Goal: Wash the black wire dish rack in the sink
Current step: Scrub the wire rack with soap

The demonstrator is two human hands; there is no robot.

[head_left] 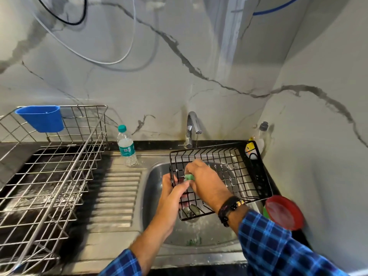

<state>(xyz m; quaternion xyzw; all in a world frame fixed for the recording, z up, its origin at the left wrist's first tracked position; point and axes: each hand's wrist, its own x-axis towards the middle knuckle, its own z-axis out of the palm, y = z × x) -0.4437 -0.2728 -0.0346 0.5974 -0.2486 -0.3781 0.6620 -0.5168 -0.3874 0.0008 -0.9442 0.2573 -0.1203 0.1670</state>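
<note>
On my feed the black wire dish rack sits tilted over the sink. Its far right end is up by the back corner of the counter and its near corner dips low into the basin, just above the drain. The left hand grips the rack's left end wall, with the fingers curled round the wires and the thumb lying along the outside. The right hand reaches in from the right, over the rack's floor. Its fingers are bunched and pinch a green scrub pad, which is pressed against the wires of that same left wall, just beside the left thumb. A dark beaded bracelet circles the right wrist, and both sleeves are blue plaid.

The faucet stands behind the rack; I cannot tell from here whether water is running. A clear water bottle with a green cap stands upright at the back of the ribbed drainboard. Left of that is a large steel wire rack with a blue cup hooked on its back rail. In the right corner behind the black rack stands a dark-capped bottle – a round red lid lies on the counter at the sink's right edge, touching the rack's near right corner
</note>
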